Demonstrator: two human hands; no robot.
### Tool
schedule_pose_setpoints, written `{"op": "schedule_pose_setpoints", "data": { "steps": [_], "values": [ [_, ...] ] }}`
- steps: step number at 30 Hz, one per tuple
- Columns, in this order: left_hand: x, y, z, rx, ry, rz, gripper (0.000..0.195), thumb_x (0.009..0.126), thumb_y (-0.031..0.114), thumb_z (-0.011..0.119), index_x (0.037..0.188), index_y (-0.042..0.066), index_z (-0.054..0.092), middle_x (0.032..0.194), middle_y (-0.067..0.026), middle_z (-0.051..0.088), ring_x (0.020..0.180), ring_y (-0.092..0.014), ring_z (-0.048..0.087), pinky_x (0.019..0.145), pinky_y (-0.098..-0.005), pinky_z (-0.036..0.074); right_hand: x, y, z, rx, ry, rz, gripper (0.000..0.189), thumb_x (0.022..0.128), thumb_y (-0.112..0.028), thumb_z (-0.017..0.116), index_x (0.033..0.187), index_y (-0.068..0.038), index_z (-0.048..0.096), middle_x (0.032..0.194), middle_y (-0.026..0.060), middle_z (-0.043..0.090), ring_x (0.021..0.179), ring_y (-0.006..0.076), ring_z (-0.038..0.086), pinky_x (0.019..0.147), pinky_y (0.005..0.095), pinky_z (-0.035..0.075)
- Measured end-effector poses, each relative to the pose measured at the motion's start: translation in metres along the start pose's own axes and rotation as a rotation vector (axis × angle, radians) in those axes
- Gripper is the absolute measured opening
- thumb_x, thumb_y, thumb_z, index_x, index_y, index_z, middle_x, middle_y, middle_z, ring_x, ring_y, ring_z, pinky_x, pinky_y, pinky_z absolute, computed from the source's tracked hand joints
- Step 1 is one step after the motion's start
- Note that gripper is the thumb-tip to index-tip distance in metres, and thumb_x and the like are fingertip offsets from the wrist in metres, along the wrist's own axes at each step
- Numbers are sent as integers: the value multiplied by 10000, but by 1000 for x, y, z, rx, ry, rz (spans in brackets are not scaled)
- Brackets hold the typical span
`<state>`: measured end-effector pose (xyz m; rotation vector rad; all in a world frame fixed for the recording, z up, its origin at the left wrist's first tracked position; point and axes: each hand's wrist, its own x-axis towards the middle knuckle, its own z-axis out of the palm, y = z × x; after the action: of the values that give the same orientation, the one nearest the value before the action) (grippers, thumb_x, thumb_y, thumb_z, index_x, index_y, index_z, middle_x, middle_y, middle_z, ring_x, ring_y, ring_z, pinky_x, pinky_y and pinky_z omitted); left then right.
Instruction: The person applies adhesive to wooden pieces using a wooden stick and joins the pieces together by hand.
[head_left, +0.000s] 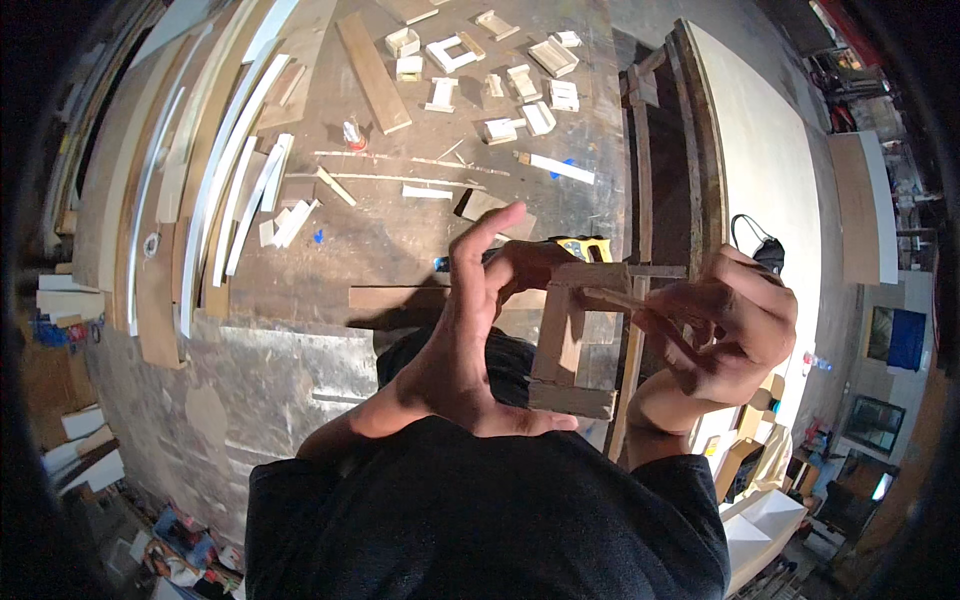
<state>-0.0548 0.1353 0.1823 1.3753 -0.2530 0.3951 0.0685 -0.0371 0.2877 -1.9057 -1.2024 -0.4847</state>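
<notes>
My left hand (480, 337) holds a small wooden frame (561, 334) between the thumb at its lower end and a finger near its upper end; my index finger points up, free of it. The frame looks like a C-shape of short wood blocks, open to the right. With its fingertips, my right hand (712, 330) pinches a thin wood strip (615, 298), whose far end reaches the inside of the frame's upper block. Another thin strip (657, 271) runs from the upper block towards my right hand; whether it is a separate piece I cannot tell. Behind my left hand lies a yellow-handled tool (585, 247).
Several small wooden assemblies (553, 58) lie on the worktable (300, 247), with a plank (373, 71) and a small bottle (354, 135). Long boards and strips (176, 172) fill the left side. A pale panel (765, 150) on a wooden frame stands at right, a black pouch (769, 253) on it.
</notes>
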Motion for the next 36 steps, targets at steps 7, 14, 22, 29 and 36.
{"op": "schedule_pose_setpoints", "data": {
  "steps": [7, 14, 22, 29, 36],
  "values": [
    [3, -8, 5, -298, 83, -7, 1373, 631, 280, 932, 1560, 80, -60, 1370, -217, 457, 1298, -317, 490, 1129, -480, 360, -18, 2, 14, 144, 24, 97, 322, 438, -69, 844, 734, 17, 748, 625, 70, 624, 526, 167, 527, 516, 298, 376],
    [10, -9, 8, -308, 186, 1, 1337, 686, 433, 903, 1553, 85, -54, 1396, -220, 439, 1290, -318, 502, 1083, -438, 413, -23, 4, 20, 112, 58, 189, 198, 566, -69, 864, 732, -19, 769, 580, 31, 536, 510, 178, 517, 524, 296, 381],
    [5, -7, 6, -245, 272, 33, 1325, 709, 473, 889, 1547, 81, -60, 1438, -240, 401, 1324, -332, 472, 1097, -468, 392, -30, 0, 30, 147, -5, 162, 170, 644, -91, 859, 798, -51, 799, 594, 39, 593, 504, 158, 550, 506, 283, 375],
    [4, -5, 8, -269, 335, 21, 1365, 689, 531, 894, 1563, 82, -53, 1449, -243, 406, 1331, -328, 460, 1107, -464, 369, -26, -7, 44, 294, 53, 264, 160, 681, -78, 838, 833, -56, 792, 676, 53, 686, 538, 155, 589, 523, 271, 404],
    [-7, -12, -2, -699, 358, -197, 1302, 658, 554, 887, 1586, 51, 124, 1514, -171, 427, 1390, -325, 456, 1167, -460, 374, -30, -28, 36, 191, -2, 387, 156, 682, -57, 830, 823, -56, 765, 631, 47, 643, 524, 170, 589, 519, 278, 413]
  ]
}}
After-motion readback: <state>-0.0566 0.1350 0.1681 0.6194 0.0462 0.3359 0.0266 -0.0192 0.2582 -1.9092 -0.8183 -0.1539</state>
